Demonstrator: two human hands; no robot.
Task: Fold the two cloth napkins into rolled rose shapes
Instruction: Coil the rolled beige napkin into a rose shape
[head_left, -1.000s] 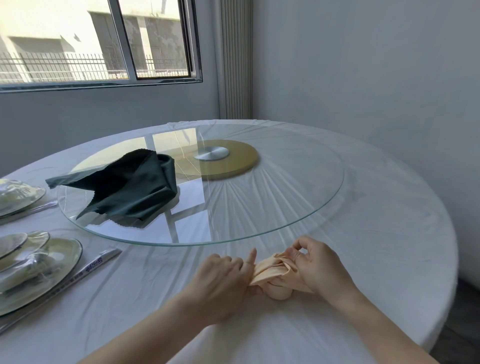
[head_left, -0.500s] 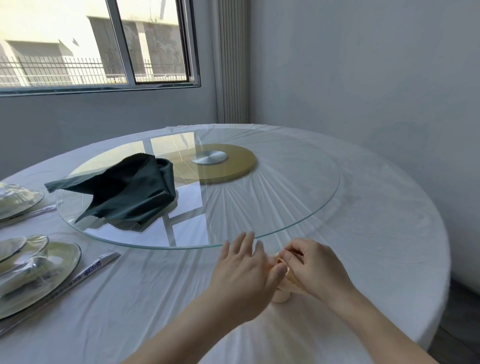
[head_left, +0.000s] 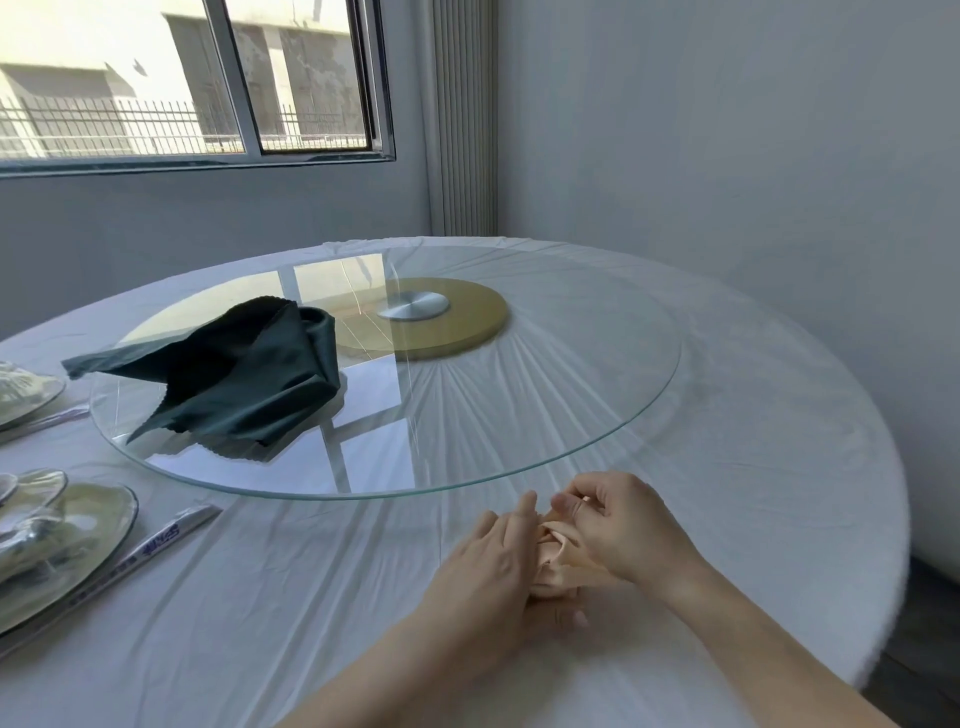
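A peach napkin (head_left: 557, 555), rolled into a tight bundle, stands on the white tablecloth between both hands. My left hand (head_left: 493, 564) wraps the roll from the left and below, fingers curled around its base. My right hand (head_left: 621, 525) pinches the roll's upper folds between thumb and fingers. Much of the napkin is hidden by the hands. A dark green napkin (head_left: 234, 376) lies loosely crumpled on the left part of the glass turntable (head_left: 571, 415), well away from both hands.
Stacked plates (head_left: 62, 540) and wrapped chopsticks (head_left: 150, 545) sit at the left edge of the round table (head_left: 779, 467). More plates (head_left: 26, 389) lie further back left. The turntable's gold hub (head_left: 441, 322) is at centre. A wall is close on the right.
My left hand has dropped from covering the roll's top to cupping its side and base. The right hand has shifted onto the upper folds. The camera view moved slightly.
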